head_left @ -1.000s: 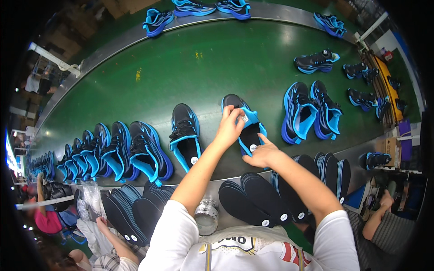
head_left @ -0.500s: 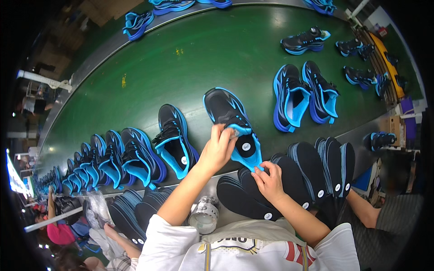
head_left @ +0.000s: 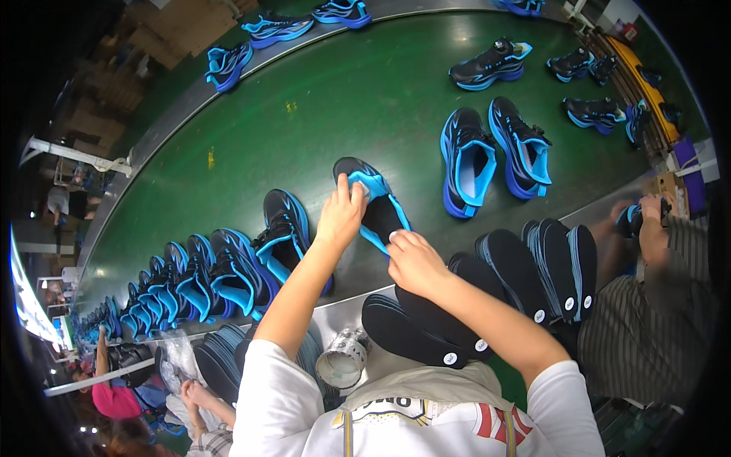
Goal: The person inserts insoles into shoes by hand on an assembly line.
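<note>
A black sneaker (head_left: pixel 378 185) with light-blue lining and trim lies on the green work surface in front of me, its toe pointing away. My left hand (head_left: pixel 340 215) is closed on its tongue and holds the opening wide. At the heel end, my right hand (head_left: pixel 415 263) has its fingers closed on the collar edge. Dark insole material shows inside the shoe, partly covered by my hands. Just left stands a similar sneaker (head_left: pixel 283 209), close to my left forearm.
More sneakers (head_left: pixel 232 263) run in a line to the left; a pair (head_left: pixel 466 152) stands at right. Stacked black insoles (head_left: pixel 411 331) line the near edge beside a patterned cup (head_left: pixel 343 356). A co-worker's hand (head_left: pixel 652 228) holds a shoe at far right; other people sit at left.
My right hand has shifted inward along the sneaker's heel collar, and my left hand has moved slightly up and left with the tongue. The white round label inside the shoe is now out of sight.
</note>
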Available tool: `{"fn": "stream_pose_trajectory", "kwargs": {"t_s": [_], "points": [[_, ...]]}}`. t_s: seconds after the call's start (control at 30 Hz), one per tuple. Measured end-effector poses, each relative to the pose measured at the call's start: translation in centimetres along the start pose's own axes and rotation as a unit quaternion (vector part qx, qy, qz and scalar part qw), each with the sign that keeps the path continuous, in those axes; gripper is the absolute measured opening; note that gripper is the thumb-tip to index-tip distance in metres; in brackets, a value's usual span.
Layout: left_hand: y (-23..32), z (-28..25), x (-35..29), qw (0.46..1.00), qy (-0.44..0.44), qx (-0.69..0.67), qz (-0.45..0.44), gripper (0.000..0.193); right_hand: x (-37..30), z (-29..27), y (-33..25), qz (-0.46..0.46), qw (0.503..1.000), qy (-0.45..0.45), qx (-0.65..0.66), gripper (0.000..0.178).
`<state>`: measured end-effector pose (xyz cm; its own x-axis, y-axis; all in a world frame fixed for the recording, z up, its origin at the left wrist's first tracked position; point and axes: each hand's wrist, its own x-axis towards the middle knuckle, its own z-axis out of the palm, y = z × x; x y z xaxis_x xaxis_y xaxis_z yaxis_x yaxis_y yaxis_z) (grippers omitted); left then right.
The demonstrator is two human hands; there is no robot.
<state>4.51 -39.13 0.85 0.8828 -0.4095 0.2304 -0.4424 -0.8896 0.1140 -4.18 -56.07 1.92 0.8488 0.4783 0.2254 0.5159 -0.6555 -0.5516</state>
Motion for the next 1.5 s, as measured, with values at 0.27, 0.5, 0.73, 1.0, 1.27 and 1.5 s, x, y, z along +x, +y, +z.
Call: {"fn": "stream_pose_trajectory", "kwargs": {"t_s": [0.27, 0.5, 0.73, 1.0, 1.27, 1.5], "points": [[-0.2, 2.1, -0.4, 0.999, 0.047, -0.007, 0.026, 0.037, 10.9, 2.9, 2.4, 0.121, 0.898, -0.403, -0.128, 0.081], [-0.1, 1.2, -0.4, 0.993, 0.078, 0.093, 0.010, 0.036, 10.0, 2.6, 2.0, 0.151, 0.878, -0.438, -0.117, 0.088], [-0.2, 0.3, -0.3, 0.990, 0.068, 0.102, 0.067, 0.035, 4.5, -1.1, 0.2, 0.084, 0.888, -0.447, -0.061, 0.084], [1.3, -1.9, -1.4, 0.993, 0.065, -0.052, 0.083, 0.029, -4.9, -2.3, 0.0, 0.044, 0.998, 0.033, 0.015, 0.021], [2.9, -3.6, -3.9, 0.977, 0.181, 0.042, 0.104, 0.027, -7.9, 0.0, 0.5, 0.086, 0.980, 0.112, 0.137, 0.026], [-0.6, -1.8, 0.1, 0.978, 0.021, 0.187, 0.091, 0.020, -1.8, -0.5, 1.1, 0.119, 0.973, 0.111, 0.162, 0.019]]}}
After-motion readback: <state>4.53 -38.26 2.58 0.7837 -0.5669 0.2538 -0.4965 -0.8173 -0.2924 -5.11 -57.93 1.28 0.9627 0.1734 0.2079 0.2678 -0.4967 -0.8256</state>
